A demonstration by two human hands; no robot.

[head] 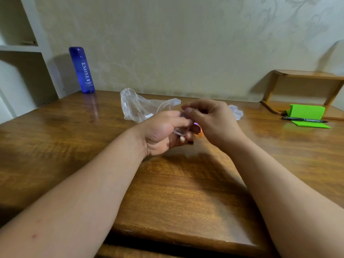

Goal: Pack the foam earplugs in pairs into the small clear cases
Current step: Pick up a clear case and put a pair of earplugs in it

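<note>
My left hand (pixel 162 133) is curled around a small clear case (pixel 179 132), held above the middle of the wooden table (pixel 74 138). My right hand (pixel 210 118) is closed over the top of the same case, fingertips pinched at its upper edge. A bit of orange earplug (pixel 200 131) and a purple speck show between the two hands. Whether the case lid is open is hidden by my fingers. Behind the hands lies a crumpled clear plastic bag (pixel 137 107), and more clear plastic (pixel 236 111) peeks out beyond my right hand.
A tall blue bottle (pixel 81 69) stands at the back left by the wall. At the far right are green paper notes (pixel 307 111), a black marker pen (pixel 303 120) and a small wooden shelf (pixel 305 75). White shelving rises on the left.
</note>
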